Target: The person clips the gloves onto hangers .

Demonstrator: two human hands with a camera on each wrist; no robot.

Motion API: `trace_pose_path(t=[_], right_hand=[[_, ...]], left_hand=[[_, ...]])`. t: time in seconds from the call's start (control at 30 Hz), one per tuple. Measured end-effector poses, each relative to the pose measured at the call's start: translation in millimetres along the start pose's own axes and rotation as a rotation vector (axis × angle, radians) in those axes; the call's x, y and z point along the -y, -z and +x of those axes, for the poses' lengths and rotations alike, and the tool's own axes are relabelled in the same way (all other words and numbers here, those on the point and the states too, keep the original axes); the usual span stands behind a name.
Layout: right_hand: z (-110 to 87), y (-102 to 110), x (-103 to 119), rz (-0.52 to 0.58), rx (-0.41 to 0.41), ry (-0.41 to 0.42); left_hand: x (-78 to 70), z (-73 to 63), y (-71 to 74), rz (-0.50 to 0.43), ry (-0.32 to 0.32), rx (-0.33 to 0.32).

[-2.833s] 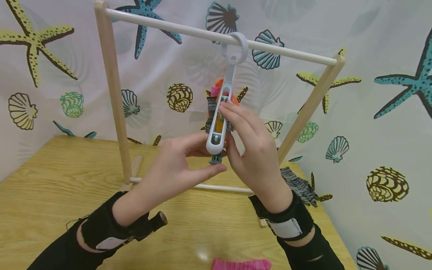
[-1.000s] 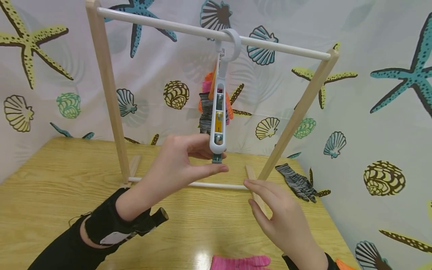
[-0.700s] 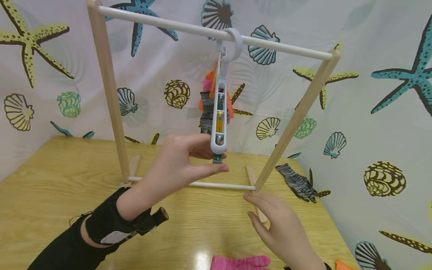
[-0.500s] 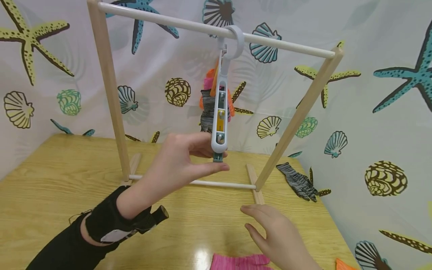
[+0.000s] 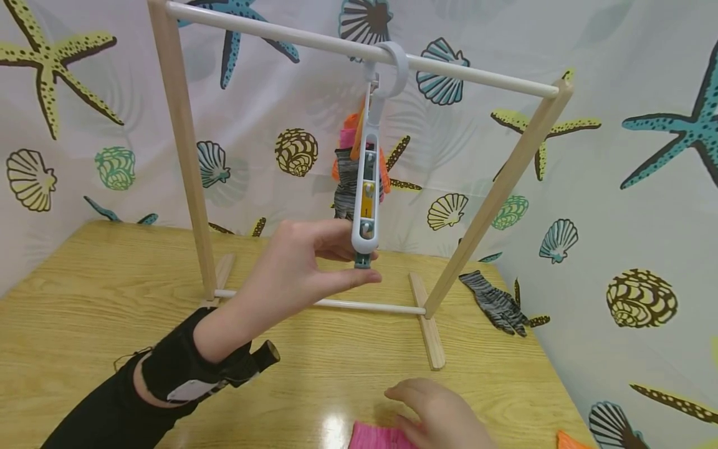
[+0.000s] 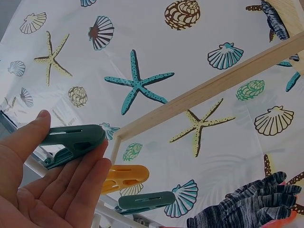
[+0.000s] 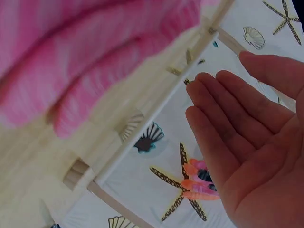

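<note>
A white hanger [image 5: 365, 242] with clothespins along it hooks over the white top bar. At its near end my left hand [image 5: 286, 268] pinches a dark green clothespin [image 6: 78, 137], thumb on one side and fingers on the other. Beyond it on the hanger are a yellow clothespin [image 6: 128, 176] and another green clothespin [image 6: 145, 202]. My right hand [image 5: 440, 415] is low over the table, fingers extended, partly covering a pink glove [image 5: 371, 435]. In the right wrist view that hand shows an open palm, apart from the pink glove. Grey and orange gloves [image 5: 346, 181] hang at the hanger's far side.
A wooden frame [image 5: 187, 149] with a white top bar [image 5: 280, 31] and lower bar [image 5: 376, 306] stands on the wooden table [image 5: 112, 349]. A grey striped glove [image 5: 496, 304] lies at the right. Some orange fabric [image 5: 571, 441] shows at the bottom right edge.
My right hand has left the hanger and moved down toward me, to the pink glove. The left hand keeps its pinch on the green clothespin. The hanger has turned slightly.
</note>
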State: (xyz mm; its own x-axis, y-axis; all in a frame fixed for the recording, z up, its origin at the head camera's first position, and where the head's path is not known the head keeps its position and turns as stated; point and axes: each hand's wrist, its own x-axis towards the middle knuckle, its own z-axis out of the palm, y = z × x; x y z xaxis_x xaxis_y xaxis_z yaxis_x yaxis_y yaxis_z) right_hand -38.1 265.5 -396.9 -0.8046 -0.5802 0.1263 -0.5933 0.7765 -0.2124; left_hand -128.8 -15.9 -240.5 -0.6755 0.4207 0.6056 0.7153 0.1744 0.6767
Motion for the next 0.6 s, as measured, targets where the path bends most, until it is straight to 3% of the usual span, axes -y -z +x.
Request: trace_pose_path(t=[0.1, 0.3, 0.43, 0.6], right_hand=[[0.5, -6.6, -1.1, 0.024, 0.078, 0.024], [1.0, -16.0, 1.3, 0.051, 0.165, -0.028], [0.5, -19.6, 1.0, 0.043, 0.174, -0.025], [-0.4, -22.2, 0.3, -0.032, 0.115, 0.026]], left_hand=[[0.2, 0.3, -0.3, 0.001, 0.005, 0.003], [1.0, 0.5, -1.5, 0.008, 0.006, 0.007], [2.2, -0.2, -1.9, 0.008, 0.002, 0.008], [2.5, 0.3, -0.9, 0.007, 0.006, 0.008]])
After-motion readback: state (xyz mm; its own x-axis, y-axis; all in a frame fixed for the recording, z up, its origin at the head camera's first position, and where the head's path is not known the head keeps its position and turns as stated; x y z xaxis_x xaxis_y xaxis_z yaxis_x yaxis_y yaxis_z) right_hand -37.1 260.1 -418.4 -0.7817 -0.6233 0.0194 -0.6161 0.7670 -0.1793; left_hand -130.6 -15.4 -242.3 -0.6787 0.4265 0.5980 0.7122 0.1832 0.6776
